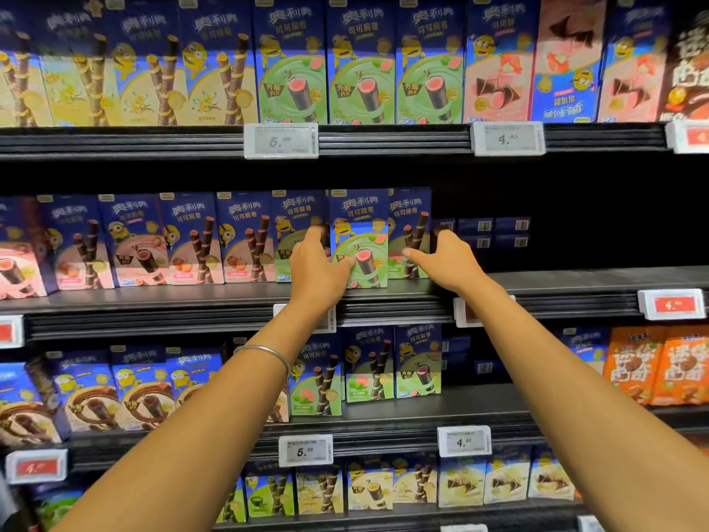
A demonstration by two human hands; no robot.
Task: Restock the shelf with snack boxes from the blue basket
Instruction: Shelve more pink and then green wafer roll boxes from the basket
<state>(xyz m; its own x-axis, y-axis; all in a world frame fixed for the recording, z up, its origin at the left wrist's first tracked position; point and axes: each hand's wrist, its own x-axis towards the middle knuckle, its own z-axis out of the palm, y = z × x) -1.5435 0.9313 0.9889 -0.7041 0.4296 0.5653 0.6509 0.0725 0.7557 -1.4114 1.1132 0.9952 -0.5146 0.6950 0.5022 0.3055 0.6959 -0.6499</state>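
Store aisle, dark shelving stacked with rows of blue snack boxes, price tags clipped to shelf edges. Both arms reach up to the middle shelf (575, 280). Left hand (316, 268) sits on the front of a green-faced snack box (358, 240) standing upright at the shelf's front edge; the thumb presses the box's lower front, the index finger stretches up along its left edge, touching the neighbouring green box (293, 234) behind. Looks like a loose hold, not a full wrap. Right hand (447, 259) is just right of the same box, fingers spread and relaxed, thumb pointing left toward the end box (408, 234) of the row; fingertips reach into the dark gap beyond it, whether they touch the box I cannot tell. Right of those fingers the shelf is mostly bare, small dark boxes (495, 234) far back. A silver bangle (264, 357) circles the left wrist. Blue basket not in view.
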